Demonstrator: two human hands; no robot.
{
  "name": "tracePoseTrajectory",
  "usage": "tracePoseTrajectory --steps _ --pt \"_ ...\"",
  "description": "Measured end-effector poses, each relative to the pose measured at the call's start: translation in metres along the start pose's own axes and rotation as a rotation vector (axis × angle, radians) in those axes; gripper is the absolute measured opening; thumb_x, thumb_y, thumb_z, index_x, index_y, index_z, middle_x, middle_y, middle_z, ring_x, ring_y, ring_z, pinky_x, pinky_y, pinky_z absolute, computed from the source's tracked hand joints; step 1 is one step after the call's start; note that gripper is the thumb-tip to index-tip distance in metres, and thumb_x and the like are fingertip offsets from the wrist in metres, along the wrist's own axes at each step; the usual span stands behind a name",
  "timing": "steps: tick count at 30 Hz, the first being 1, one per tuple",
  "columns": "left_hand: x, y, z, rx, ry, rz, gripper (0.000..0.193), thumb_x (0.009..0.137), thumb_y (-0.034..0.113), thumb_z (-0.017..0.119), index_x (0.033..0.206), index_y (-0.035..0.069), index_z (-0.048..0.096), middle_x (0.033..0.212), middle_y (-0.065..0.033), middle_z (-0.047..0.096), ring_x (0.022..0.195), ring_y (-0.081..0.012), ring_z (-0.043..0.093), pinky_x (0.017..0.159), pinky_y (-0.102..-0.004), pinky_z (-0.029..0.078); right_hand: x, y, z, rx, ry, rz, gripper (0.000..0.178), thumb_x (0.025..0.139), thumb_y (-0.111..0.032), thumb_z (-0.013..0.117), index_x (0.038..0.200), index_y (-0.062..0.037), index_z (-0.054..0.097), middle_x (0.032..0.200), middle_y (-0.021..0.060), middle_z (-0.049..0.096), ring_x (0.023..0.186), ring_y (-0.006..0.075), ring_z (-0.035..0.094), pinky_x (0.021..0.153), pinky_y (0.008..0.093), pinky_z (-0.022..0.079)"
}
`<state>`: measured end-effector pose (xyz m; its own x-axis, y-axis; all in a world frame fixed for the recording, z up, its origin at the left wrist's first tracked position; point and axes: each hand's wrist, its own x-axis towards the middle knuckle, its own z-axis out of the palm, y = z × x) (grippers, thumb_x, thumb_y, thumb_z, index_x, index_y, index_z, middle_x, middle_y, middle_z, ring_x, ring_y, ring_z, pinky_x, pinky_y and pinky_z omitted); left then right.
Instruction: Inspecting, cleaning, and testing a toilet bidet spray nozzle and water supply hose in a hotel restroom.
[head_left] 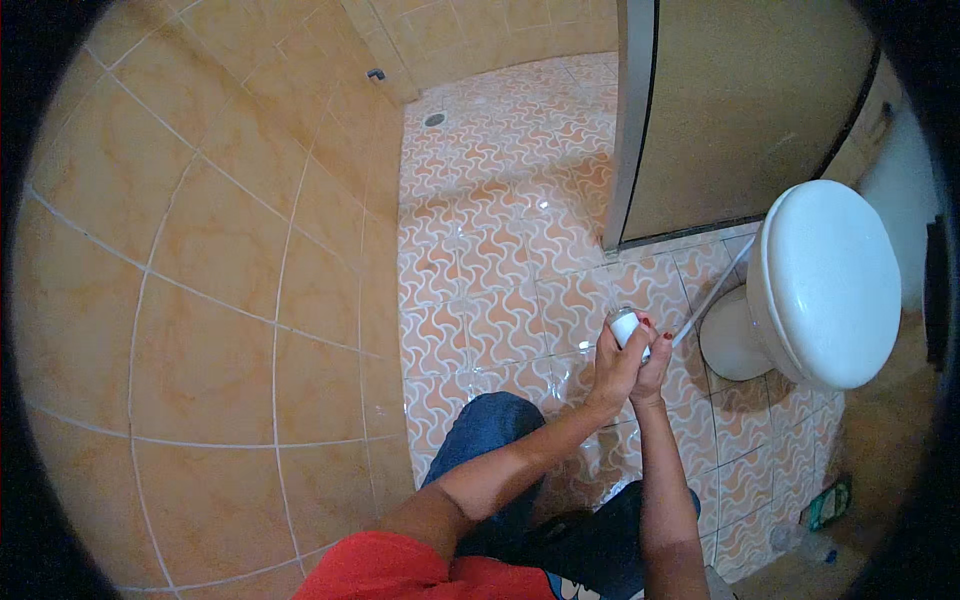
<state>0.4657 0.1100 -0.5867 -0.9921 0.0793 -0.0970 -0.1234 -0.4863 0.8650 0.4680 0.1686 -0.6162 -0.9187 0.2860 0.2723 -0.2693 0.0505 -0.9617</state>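
the left arm slants up to the right. the left hand [618, 368] has its fingers bent in, holding a small white can [626, 327] with a grey end. the can is tilted, up above the tile floor [500, 320]. the right arm goes almost straight up. the right hand [652, 370] is pressed against the left, fingers curled on the can's right side, left of the toilet [830, 285].

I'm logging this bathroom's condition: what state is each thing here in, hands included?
Left hand: closed around the white cylinder
Right hand: closed at the white cylinder
White cylinder: tilted, held between both hands
Toilet lid: down
Patterned floor: glossy, wet or dry unclear
Framed panel: upright
Floor drain: uncovered
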Motion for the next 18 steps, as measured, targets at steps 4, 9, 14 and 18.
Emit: tracePoseTrajectory --steps 4,9,14,18 --pt "-0.004 -0.001 0.004 0.015 0.024 0.014 0.021 0.082 0.016 0.051 0.099 0.003 0.047 0.088 -0.0035 0.051 0.080 -0.0101 0.049 0.072 -0.0244 0.042 -0.002 0.010 -0.001 0.098 0.023 -0.002 0.063 0.088 -0.042 0.014 0.086 0.0039 0.057 0.079 0.0104 0.057 0.074 0.0201 0.052 0.068 0.0328 0.039" --pt "-0.016 0.012 0.015 0.063 0.065 0.104 0.021 0.082 0.013 0.049 0.099 0.002 0.047 0.090 -0.0049 0.051 0.081 -0.0106 0.049 0.073 -0.0246 0.041 -0.005 0.018 -0.009 0.191 -0.125 0.125 0.066 0.087 -0.048 0.012 0.086 0.0018 0.056 0.073 0.0050 0.054 0.067 0.0147 0.048 0.061 0.0290 0.037" --pt "-0.017 0.020 0.016 0.104 0.093 0.181 0.020 0.082 0.012 0.047 0.099 0.001 0.047 0.092 -0.0059 0.051 0.081 -0.0115 0.049 0.073 -0.0252 0.041 -0.004 0.009 0.003 0.366 -0.133 0.149 0.067 0.086 -0.050 0.013 0.085 0.0017 0.055 0.071 0.0036 0.054 0.064 0.0135 0.047 0.058 0.0274 0.037" --pt "-0.016 0.021 0.013 0.120 0.110 0.199 0.019 0.082 0.012 0.048 0.098 0.001 0.046 0.093 -0.0062 0.051 0.082 -0.0116 0.048 0.073 -0.0251 0.040 -0.001 -0.001 0.006 0.350 -0.091 0.130 0.067 0.086 -0.050 0.014 0.085 0.0024 0.056 0.069 0.0040 0.055 0.062 0.0138 0.048 0.058 0.0278 0.038"
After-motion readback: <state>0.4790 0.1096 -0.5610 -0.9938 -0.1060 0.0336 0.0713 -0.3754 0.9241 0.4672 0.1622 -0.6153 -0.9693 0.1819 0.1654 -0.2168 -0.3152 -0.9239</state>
